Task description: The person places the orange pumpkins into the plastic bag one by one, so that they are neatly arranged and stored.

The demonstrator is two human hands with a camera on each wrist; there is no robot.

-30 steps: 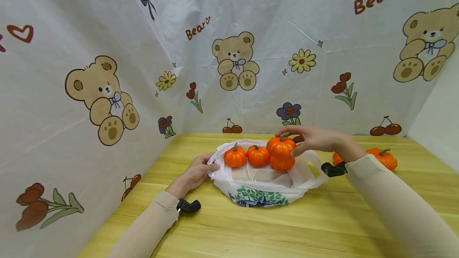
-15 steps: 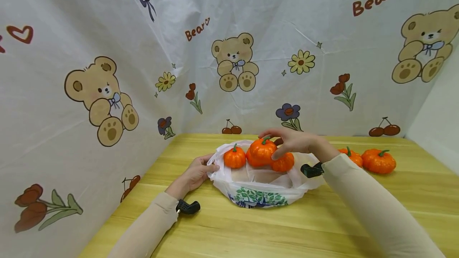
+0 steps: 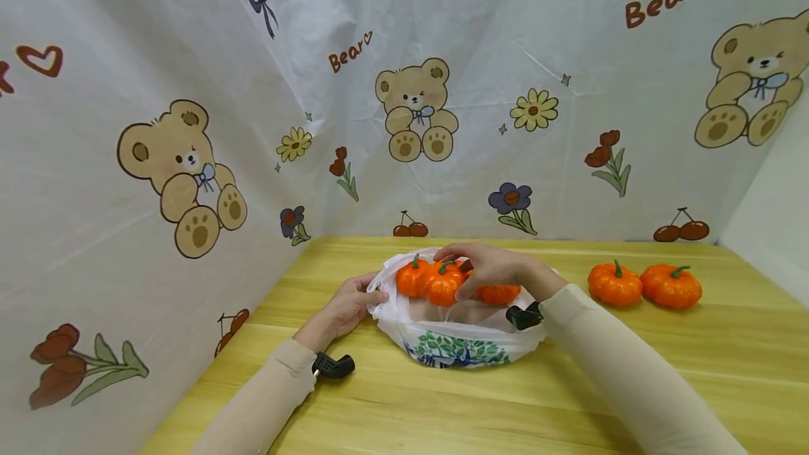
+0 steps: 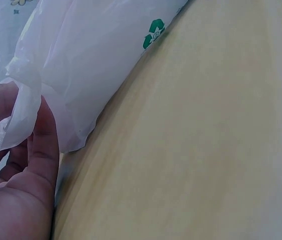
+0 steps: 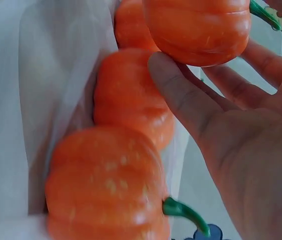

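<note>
My left hand (image 3: 349,304) pinches the left rim of a white plastic bag (image 3: 458,350) with a printed green tree. In the left wrist view, thumb and fingers (image 4: 43,145) grip the gathered bag edge (image 4: 28,107). Over the bag's mouth, my right hand (image 3: 493,269) holds a small orange pumpkin (image 3: 441,286) with a green stem. The right wrist view has this pumpkin (image 5: 198,30) between thumb and fingers, above other pumpkins lying in the bag, one of them nearest the camera (image 5: 105,185). Inside the bag, one pumpkin (image 3: 409,278) sits left and another (image 3: 499,295) right, partly hidden.
Two more orange pumpkins, one (image 3: 615,285) beside the other (image 3: 671,286), stand on the wooden table (image 3: 392,406) to the right of the bag. A bear-printed cloth (image 3: 303,90) hangs behind and along the left side. Each wrist wears a black camera (image 3: 333,366).
My right hand has carried its pumpkin leftward and down, from above the right pumpkin to beside the left one. My left hand stays on the bag's rim.
</note>
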